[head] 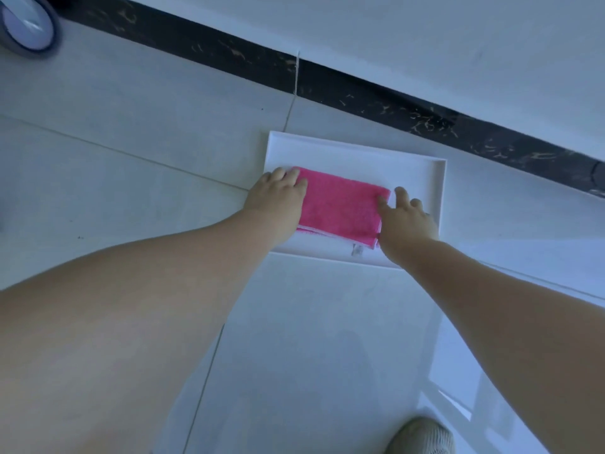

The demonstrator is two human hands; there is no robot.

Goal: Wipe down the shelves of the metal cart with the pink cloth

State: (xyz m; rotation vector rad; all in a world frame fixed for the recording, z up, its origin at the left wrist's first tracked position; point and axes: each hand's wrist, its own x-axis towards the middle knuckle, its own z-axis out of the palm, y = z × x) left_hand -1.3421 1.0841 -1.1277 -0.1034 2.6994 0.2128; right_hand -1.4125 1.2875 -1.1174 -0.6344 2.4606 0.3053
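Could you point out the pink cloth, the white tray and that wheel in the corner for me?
pink cloth [340, 206]: head view, middle of its folded top face.
white tray [438, 191]: head view, right rim.
wheel [27, 26]: head view, its pale side face, top left corner.

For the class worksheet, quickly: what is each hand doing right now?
Left hand: open, fingers resting on the pink cloth.
Right hand: open, fingertips at the cloth's edge, gripping nothing.

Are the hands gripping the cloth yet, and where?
The folded pink cloth lies in the white tray; left hand touches its left end, right hand its right. A closed grip cannot be told.
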